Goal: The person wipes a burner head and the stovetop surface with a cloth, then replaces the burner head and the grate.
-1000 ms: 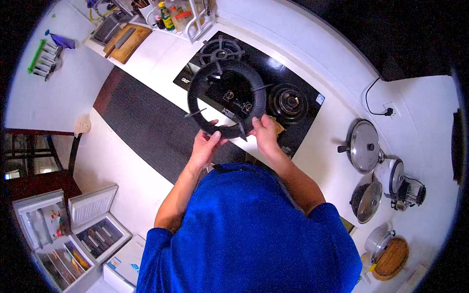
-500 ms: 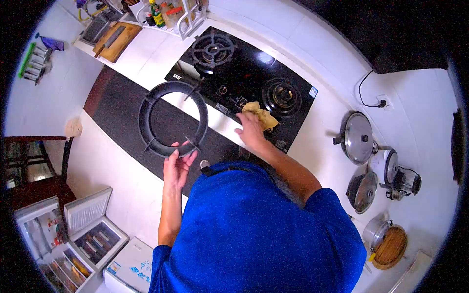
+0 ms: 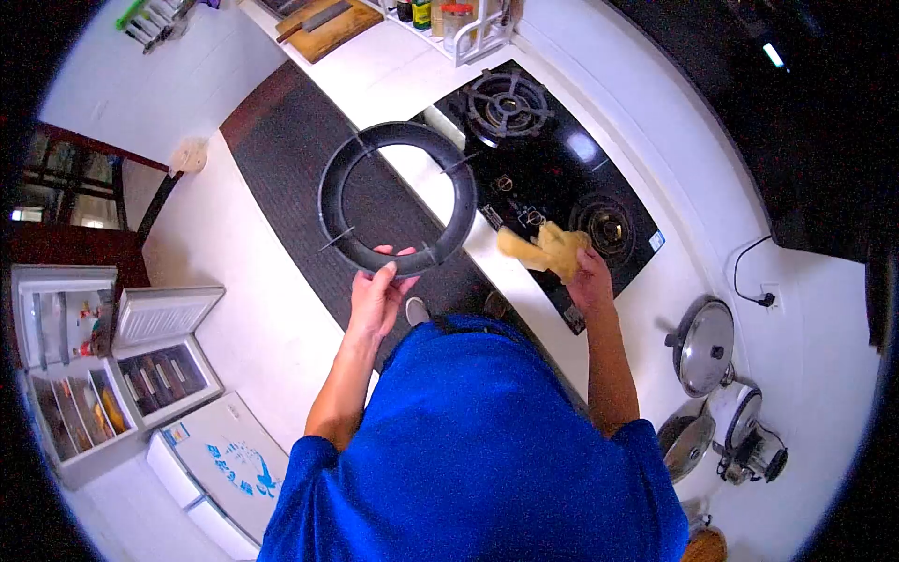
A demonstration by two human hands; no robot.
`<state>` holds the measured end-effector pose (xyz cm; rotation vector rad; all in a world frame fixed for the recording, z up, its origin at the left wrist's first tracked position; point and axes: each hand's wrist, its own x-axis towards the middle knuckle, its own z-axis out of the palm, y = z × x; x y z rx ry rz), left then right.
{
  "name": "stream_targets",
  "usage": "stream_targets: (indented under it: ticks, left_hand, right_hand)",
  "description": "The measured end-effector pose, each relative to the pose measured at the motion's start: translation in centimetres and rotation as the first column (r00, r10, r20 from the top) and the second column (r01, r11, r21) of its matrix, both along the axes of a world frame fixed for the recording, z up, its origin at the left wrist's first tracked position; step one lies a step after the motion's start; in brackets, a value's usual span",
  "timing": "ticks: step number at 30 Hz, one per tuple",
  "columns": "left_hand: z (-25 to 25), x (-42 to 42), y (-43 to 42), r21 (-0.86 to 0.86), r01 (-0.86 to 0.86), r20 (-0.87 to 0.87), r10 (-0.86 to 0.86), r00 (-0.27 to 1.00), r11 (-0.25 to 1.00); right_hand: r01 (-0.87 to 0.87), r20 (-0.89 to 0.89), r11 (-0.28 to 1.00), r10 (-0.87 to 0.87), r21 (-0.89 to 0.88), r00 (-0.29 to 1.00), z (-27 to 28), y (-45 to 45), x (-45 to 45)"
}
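A black ring-shaped pan support [image 3: 456, 201] with short prongs is held up in front of me. My left hand [image 3: 377, 295] grips its near edge, thumb and fingers closed on the rim. In my right hand [image 3: 590, 283] is a crumpled yellow cloth [image 3: 552, 249], the fingers closed round its right end. The cloth is above the front edge of the black glass gas stove [image 3: 538, 173], by the knobs. Close beyond it lies the right burner [image 3: 604, 228], which has no support on it. A pan support [image 3: 508, 105] sits over the left burner.
A cutting board [image 3: 332, 36] with a knife and a rack of bottles [image 3: 459, 28] stand on the counter at the far left. Lidded pans [image 3: 704, 348] and a small appliance are at the right. An open fridge [image 3: 140, 365] and a white chest [image 3: 225, 468] are lower left.
My right hand has lifted the cloth off the stove and gripped it, moving right. The ring is still in my left hand, turned somewhat. The camera view has shifted.
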<state>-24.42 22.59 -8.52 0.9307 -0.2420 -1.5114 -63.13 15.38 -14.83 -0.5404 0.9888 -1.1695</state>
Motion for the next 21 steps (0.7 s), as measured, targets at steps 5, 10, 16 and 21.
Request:
stream_targets:
  ticks: [5,10,16,21]
  left_hand:
    - [0.7,-2.6,-1.1,0.001,0.065,0.053,-0.065,0.996,0.998]
    - [1.7,-5.3,-1.5,-0.016,0.147,0.180,-0.142,0.973,0.989]
    - [0.7,-5.3,-1.1,-0.087,0.100,0.210,-0.080,0.974,0.991]
    - [1.7,-5.0,0.0,-0.067,0.080,0.097,-0.073,0.993,0.995]
  right_hand:
    - [-0.213,-0.334,0.963,0.148,-0.167,0.931,7.3,-0.9,5.7]
    - [-0.243,-0.831,0.914,-0.153,-0.324,0.534,8.0,-0.7,14.4]
    - [-0.173,-0.832,0.918,-0.229,-0.357,0.505,6.4,-0.4,15.1]
    - [-0.090,-0.854,0.914,-0.331,-0.397,0.401,6.8,-2.9,14.5]
